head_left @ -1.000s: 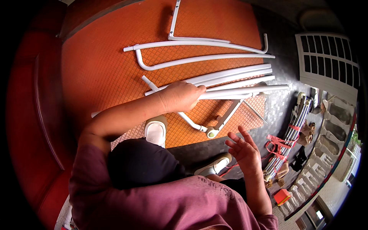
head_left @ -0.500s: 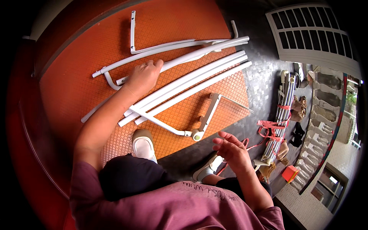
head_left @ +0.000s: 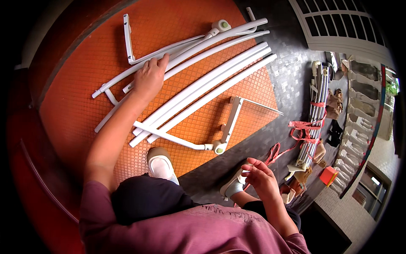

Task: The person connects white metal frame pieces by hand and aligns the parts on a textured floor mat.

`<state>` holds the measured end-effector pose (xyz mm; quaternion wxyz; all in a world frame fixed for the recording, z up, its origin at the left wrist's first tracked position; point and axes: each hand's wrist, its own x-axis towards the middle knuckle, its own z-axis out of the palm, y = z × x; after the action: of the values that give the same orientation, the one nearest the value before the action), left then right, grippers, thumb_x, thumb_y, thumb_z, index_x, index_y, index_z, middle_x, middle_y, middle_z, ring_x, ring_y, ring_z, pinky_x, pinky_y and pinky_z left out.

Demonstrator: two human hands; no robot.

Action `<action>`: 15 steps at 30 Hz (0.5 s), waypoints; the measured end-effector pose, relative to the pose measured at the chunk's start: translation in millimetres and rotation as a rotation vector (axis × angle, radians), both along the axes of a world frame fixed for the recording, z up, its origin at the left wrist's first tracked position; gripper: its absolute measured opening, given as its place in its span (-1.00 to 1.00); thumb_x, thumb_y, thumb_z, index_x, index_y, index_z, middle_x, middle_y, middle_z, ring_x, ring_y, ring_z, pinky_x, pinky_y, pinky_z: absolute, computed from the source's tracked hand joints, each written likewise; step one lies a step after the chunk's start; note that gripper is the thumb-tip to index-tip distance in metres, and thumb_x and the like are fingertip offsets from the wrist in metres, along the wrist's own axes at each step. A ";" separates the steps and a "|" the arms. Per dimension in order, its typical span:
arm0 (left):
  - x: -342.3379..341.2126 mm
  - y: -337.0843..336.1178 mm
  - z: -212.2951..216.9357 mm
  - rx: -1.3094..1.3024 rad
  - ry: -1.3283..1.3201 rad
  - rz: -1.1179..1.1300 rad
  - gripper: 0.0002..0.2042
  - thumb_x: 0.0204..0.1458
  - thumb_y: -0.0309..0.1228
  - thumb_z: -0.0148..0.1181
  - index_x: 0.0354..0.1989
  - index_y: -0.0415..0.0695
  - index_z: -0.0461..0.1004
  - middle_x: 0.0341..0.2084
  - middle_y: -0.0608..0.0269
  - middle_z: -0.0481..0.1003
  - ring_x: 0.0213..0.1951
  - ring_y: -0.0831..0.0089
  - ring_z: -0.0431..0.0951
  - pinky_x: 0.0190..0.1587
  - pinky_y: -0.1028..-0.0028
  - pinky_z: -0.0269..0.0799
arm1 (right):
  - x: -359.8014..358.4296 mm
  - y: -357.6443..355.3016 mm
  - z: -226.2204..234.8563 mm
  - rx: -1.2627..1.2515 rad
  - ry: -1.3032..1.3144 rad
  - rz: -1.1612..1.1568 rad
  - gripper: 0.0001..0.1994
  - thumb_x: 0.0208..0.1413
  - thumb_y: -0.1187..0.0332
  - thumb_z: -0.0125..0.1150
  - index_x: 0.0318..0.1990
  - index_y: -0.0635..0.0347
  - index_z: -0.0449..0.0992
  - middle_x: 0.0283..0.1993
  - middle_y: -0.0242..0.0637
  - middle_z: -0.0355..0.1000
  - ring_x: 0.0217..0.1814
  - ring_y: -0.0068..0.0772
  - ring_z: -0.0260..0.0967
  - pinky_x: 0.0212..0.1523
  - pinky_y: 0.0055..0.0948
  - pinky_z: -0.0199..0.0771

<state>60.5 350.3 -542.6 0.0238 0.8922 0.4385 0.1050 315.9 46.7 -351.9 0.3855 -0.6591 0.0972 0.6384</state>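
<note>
My left hand (head_left: 151,77) is closed over a white metal tube (head_left: 196,60) on the far side of the orange mat. Just beyond it runs another curved white tube (head_left: 122,77), joined to a frame with a round hub (head_left: 221,26) that has a green centre. My right hand (head_left: 261,178) is raised over the dark floor, fingers loosely bent with nothing in them. Several straight white tubes (head_left: 207,86) lie side by side nearer to me. A bent white bracket (head_left: 230,122) with a second green-centred hub (head_left: 219,147) rests at their near end.
The textured orange mat (head_left: 80,84) spreads over the grey tiled floor (head_left: 281,72). On the right lies a bundle of metal poles (head_left: 315,112) tied with pink ribbon, beside shoes (head_left: 335,103) and a rack (head_left: 363,112). A slatted white panel (head_left: 338,25) stands at the far right.
The far white frame has shifted and turned under my left hand, bringing its green-centred hub into sight. My left hand moved slightly left and away; my right hand dropped a little to the right.
</note>
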 end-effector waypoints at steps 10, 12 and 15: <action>27.4 11.3 -11.4 -0.047 -0.070 -0.014 -0.56 -0.01 -0.55 -0.02 0.12 -0.08 0.26 -0.42 0.06 0.40 -0.31 0.14 0.50 -0.33 0.22 0.49 | 4.2 -16.9 -9.3 -0.034 -0.033 -0.042 -0.74 0.19 0.43 -0.02 0.04 0.19 0.34 -0.15 -0.25 0.48 -0.19 -0.46 0.46 -0.27 -0.58 0.42; 28.0 12.3 -12.2 -0.088 -0.009 -0.003 -0.53 -0.01 -0.55 -0.02 0.16 -0.07 0.23 -0.41 0.05 0.40 -0.30 0.13 0.50 -0.29 0.23 0.48 | 4.0 -19.7 -9.2 -0.038 -0.033 -0.044 -0.74 0.19 0.43 -0.02 0.04 0.20 0.34 -0.14 -0.24 0.48 -0.19 -0.45 0.46 -0.26 -0.58 0.43; 31.9 10.3 -15.6 -0.145 0.030 0.020 -0.49 -0.02 -0.56 -0.02 0.19 -0.06 0.21 -0.40 0.03 0.41 -0.30 0.12 0.50 -0.27 0.25 0.48 | 3.0 -28.3 -6.8 -0.045 -0.042 -0.051 -0.74 0.20 0.44 -0.03 0.04 0.22 0.33 -0.14 -0.23 0.47 -0.19 -0.42 0.46 -0.26 -0.57 0.44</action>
<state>92.4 360.7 -558.2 0.0809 0.8851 0.4544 0.0597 318.9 18.3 -358.7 0.3887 -0.6780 0.1200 0.6122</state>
